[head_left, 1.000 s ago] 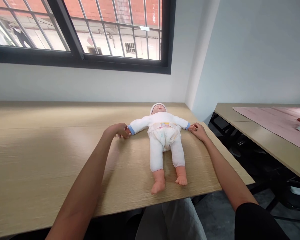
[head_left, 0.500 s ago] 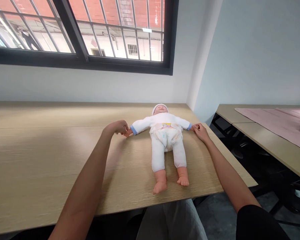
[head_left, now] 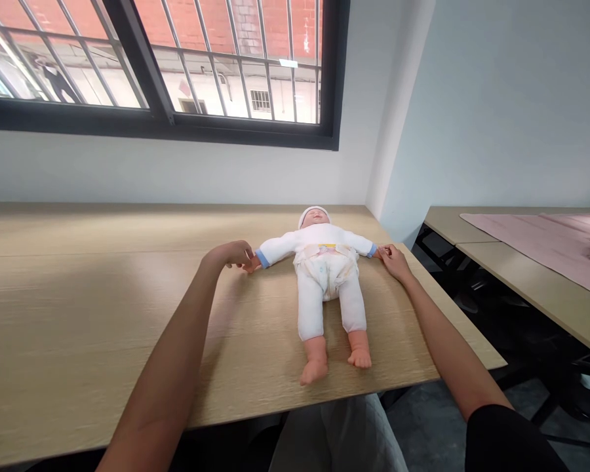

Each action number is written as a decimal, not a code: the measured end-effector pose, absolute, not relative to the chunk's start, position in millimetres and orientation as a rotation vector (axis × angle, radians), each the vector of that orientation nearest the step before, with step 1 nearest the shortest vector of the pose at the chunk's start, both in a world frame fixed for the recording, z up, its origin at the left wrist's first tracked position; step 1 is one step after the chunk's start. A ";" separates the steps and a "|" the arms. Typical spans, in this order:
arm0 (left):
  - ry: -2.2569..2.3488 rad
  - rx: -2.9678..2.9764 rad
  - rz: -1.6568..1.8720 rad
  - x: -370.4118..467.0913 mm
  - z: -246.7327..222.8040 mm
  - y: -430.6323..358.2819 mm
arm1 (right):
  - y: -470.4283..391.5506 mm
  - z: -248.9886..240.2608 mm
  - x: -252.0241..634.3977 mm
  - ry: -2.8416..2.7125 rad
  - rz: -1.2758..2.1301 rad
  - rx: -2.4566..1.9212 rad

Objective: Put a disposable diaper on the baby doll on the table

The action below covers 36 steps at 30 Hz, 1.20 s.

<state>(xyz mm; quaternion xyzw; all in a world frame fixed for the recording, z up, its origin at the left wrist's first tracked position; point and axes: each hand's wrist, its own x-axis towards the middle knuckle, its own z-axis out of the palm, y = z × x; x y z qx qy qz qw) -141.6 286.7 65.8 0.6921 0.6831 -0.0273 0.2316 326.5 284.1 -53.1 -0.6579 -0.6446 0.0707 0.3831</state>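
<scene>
A baby doll (head_left: 319,235) in a white suit and white cap lies on its back on the wooden table (head_left: 103,308), its bare feet toward me. Round its hips sits a diaper (head_left: 329,270) with a coloured strip at the waist. The doll's arms are stretched out to both sides, with blue cuffs. My left hand (head_left: 232,253) is closed on the doll's hand at the left. On the other side, my right hand (head_left: 396,261) pinches the doll's other hand near the cuff. Both small doll hands are partly hidden by my fingers.
A dark-framed window (head_left: 246,134) with bars is in the wall behind the table. To the right, past a gap, stands another table (head_left: 531,275) with a pink cloth (head_left: 535,239) and an object cut off by the picture edge.
The view has tilted very slightly. Both hands keep their hold on the doll's hands, and the doll lies as before.
</scene>
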 end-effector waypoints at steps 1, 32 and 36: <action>1.879 1.911 -0.064 -140.0 66.0 285.4 | 284.3 -53.3 326.4 -1.645 0.176 -1.676; 1.915 2.333 0.249 -98.2 57.7 277.9 | 279.8 -49.0 321.6 -1.739 0.057 -1.708; 1.867 2.284 0.349 -112.7 63.8 278.1 | 278.5 -47.1 319.9 -1.765 0.050 -1.711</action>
